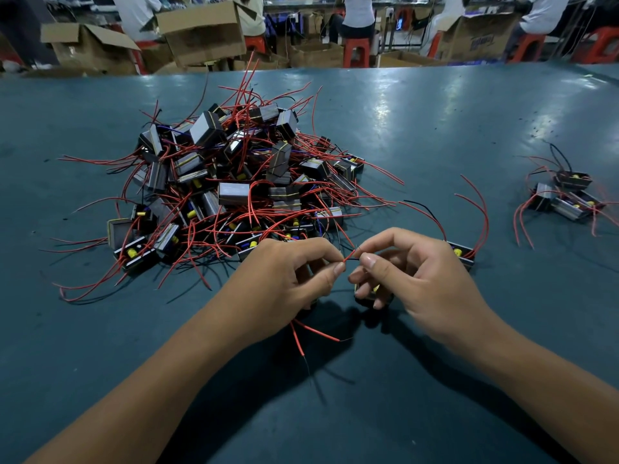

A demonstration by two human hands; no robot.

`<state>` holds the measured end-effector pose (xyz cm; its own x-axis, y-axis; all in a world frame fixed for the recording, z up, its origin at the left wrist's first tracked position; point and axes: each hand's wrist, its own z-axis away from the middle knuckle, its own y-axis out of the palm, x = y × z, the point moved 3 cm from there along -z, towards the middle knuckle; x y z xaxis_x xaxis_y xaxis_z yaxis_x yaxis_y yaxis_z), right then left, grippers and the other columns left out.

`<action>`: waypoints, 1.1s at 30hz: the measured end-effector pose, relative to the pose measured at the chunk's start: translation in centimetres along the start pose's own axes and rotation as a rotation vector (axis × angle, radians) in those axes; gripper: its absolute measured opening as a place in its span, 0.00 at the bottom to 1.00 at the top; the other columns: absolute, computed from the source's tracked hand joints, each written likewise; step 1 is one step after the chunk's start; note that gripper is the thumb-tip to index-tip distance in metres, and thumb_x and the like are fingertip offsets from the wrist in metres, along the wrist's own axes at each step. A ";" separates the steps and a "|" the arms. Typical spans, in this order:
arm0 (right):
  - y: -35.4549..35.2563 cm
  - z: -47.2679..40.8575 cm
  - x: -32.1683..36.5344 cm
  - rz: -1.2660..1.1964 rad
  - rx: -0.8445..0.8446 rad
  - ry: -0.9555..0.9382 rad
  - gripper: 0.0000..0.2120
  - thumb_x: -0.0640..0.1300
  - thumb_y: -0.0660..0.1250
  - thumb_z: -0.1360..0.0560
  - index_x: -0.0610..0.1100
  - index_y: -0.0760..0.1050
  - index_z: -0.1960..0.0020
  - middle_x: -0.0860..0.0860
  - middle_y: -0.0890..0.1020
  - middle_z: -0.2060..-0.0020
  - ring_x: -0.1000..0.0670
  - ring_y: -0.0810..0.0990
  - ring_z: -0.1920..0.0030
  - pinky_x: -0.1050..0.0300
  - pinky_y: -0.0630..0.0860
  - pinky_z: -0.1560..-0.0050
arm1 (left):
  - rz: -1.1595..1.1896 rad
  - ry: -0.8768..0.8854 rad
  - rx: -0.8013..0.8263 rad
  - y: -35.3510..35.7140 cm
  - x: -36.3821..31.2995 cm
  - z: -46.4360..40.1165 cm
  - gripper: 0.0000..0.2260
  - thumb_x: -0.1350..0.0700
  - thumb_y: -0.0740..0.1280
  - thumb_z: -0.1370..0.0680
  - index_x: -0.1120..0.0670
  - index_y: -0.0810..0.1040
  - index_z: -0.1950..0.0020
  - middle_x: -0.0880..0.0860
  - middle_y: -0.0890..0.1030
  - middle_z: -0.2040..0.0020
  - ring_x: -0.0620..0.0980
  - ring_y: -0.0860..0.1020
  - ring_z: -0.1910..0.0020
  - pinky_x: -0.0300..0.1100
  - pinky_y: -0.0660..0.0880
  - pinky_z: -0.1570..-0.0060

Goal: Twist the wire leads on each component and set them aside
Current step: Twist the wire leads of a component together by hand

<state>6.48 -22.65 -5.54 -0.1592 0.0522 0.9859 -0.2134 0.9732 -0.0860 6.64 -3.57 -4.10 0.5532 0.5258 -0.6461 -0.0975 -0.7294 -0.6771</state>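
Left hand: the left hand (294, 272) is held just above the table, thumb and forefinger pinched on the thin red insulated wire lead (349, 255).
Right hand: the right hand (412, 272) faces it, nearly touching, thumb and forefinger pinched on the same lead's other end; the lower fingers are curled round a small black box-shaped component (371, 294).
Held component: it is mostly hidden beneath the right hand, a yellow part barely seen; whether it rests on the table cannot be told.
Loose leads: two more red wire ends (311, 331) are seen trailing below the left hand toward the wearer.
Table: a dark teal, glossy work table (435, 128) is spread beneath both hands.
Nearby component: one black component with a yellow part and red leads (464, 254) is lying just beyond the right hand.
Pile: a large heap of black components tangled with red wires (234, 182) is lying beyond the left hand.
Small group: a few wired components (566, 195) are set well apart, far to the right of the right hand.
Background: cardboard boxes (204, 31), red plastic stools (356, 51) and seated people are seen past the table's far edge.
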 end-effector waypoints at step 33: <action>0.2 0.0 -0.1 -0.049 -0.015 -0.019 0.05 0.36 0.68 0.22 0.43 0.80 0.54 0.43 0.85 0.63 0.47 0.84 0.66 0.61 0.76 0.67 | 0.002 -0.038 -0.064 0.0 -0.1 0.0 0.04 0.56 0.68 0.19 0.51 0.82 0.52 0.48 0.81 0.70 0.45 0.80 0.74 0.45 0.78 0.71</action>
<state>6.46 -22.45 -5.62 -0.1675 0.0005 0.9859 -0.2074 0.9776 -0.0357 6.56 -3.63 -4.09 0.5214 0.5398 -0.6609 -0.0449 -0.7561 -0.6530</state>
